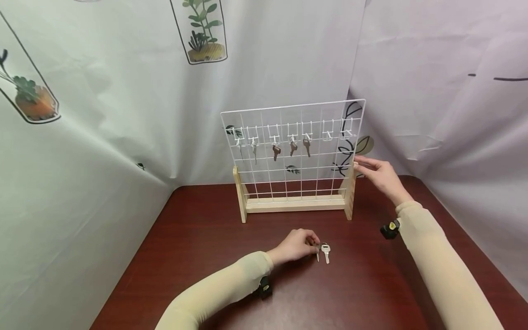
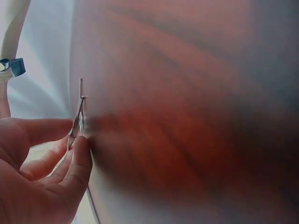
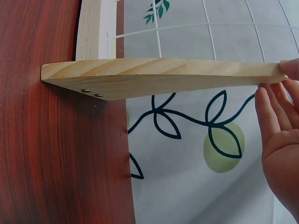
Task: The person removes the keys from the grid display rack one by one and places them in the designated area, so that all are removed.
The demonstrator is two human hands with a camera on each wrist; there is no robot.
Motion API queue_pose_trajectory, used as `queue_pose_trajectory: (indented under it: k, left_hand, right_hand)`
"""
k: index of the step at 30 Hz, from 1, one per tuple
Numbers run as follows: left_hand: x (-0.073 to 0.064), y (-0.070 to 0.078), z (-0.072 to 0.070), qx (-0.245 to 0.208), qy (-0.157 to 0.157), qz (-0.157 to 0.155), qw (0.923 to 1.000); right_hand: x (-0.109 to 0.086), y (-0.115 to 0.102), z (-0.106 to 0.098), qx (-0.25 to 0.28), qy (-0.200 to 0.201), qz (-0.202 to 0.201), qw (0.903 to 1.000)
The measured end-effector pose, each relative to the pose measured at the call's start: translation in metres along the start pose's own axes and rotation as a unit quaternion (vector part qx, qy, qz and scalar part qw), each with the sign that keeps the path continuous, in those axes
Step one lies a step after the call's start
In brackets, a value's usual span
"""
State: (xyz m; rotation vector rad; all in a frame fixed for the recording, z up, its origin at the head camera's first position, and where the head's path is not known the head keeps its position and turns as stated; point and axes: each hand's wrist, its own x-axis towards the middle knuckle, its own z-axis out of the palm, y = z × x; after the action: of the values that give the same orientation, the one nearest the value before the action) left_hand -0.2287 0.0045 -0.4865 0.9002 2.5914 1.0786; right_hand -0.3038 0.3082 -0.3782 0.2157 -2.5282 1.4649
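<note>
My left hand [image 1: 297, 245] is low over the table, its thumb and fingers pinching a silver key [image 2: 76, 123]. Just right of the fingertips in the head view lies another silver key [image 1: 326, 253], flat on the wood with its head toward the rack. At the right side of the white wire rack [image 1: 288, 179], my right hand [image 1: 383, 178] grips the top of the wooden side post [image 3: 187, 77] between thumb and fingers. Several keys hang from the rack's hooks, among them a brown-looking key [image 1: 276, 151] and a thin edge-on key [image 1: 255, 150].
The rack stands on a pale wooden base bar [image 1: 294, 206] near the back of the dark red table [image 1: 198, 243]. More white hooks [image 1: 327, 135] sit at the rack's upper right. White curtains [image 1: 123, 82] printed with plants surround the table.
</note>
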Motion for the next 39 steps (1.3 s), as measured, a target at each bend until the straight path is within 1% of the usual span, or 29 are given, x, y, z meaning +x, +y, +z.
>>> queue_pose_trajectory:
  k: [4,11,14,17,21,30,39]
  left_hand:
    - [0.0006,0.0003,-0.0026,0.022,-0.011,0.001,0.9997]
    - [0.0011,0.0017,-0.0032,0.042,-0.026,0.014,0.9987]
    - [0.0015,0.0027,-0.0027,0.049,-0.028,0.012,0.9983]
    - [0.0016,0.0034,-0.0020,0.053,-0.029,0.003,0.9982]
    - [0.0019,0.0039,-0.0009,0.069,-0.028,-0.004,0.9972]
    - [0.0038,0.0060,-0.0003,0.121,-0.032,0.008,0.9922]
    - [0.0041,0.0059,0.0015,0.126,-0.034,0.010,0.9914]
  right_hand:
    - [0.0017,0.0002,-0.0003,0.000,-0.002,0.002,1.0000]
    - [0.0019,-0.0009,-0.0006,-0.003,-0.005,-0.004,1.0000]
    - [0.0018,-0.0011,-0.0007,-0.003,-0.003,-0.003,1.0000]
    - [0.0008,-0.0015,-0.0004,0.000,0.001,-0.003,1.0000]
    - [0.0006,-0.0016,-0.0002,0.001,0.002,-0.005,1.0000]
    - [0.0027,-0.0033,-0.0015,-0.010,-0.001,-0.010,0.9999]
    - [0.0018,0.0007,-0.0008,-0.007,0.004,-0.004,1.0000]
